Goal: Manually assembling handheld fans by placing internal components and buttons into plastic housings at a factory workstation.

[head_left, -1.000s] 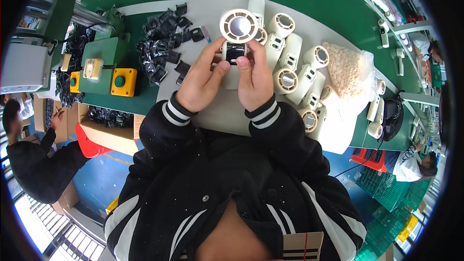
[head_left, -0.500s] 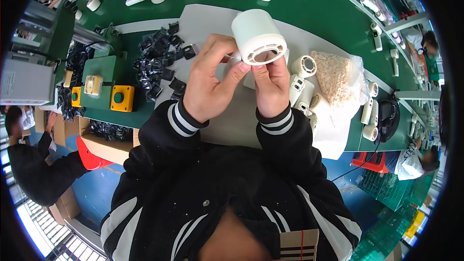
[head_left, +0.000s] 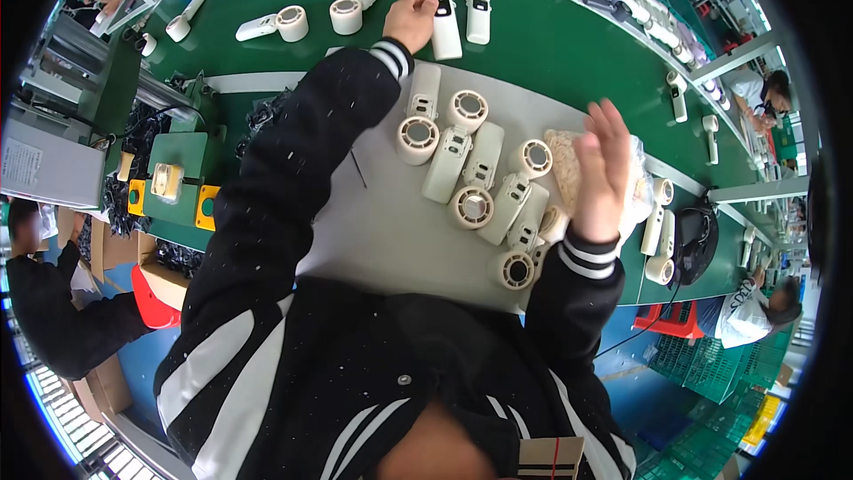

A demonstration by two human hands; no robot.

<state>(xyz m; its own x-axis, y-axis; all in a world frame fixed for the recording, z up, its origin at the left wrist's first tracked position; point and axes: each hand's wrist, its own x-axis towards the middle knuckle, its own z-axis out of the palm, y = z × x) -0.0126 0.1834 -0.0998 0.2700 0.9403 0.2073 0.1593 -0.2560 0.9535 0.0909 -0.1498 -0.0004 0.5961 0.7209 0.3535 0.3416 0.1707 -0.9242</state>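
At the far side of the green bench, my left hand (head_left: pixel 411 25) is closed with thumb and fingers on the neck of a white handheld fan (head_left: pixel 447 34), whose round head points away from me. A similar fan (head_left: pixel 478 22) lies just right of it. My right hand (head_left: pixel 602 182) is raised, fingers stretched out, holding nothing. Behind it, partly hidden, is a clear bag of small beige pieces (head_left: pixel 563 156). Between my arms, several white fans (head_left: pixel 447 164) lie in a cluster on the grey mat (head_left: pixel 355 244).
To the left stand a green fixture with yellow button boxes (head_left: pixel 206 207) and a heap of black parts (head_left: pixel 263 117), partly behind my sleeve. More fans (head_left: pixel 346 16) lie along the bench. A black bag (head_left: pixel 697 236) sits at the right edge. Other people work nearby.
The fan both hands held close to me is no longer between them. My left hand has reached forward to the far bench; my right has moved right and opened. The fan cluster shows more fully.
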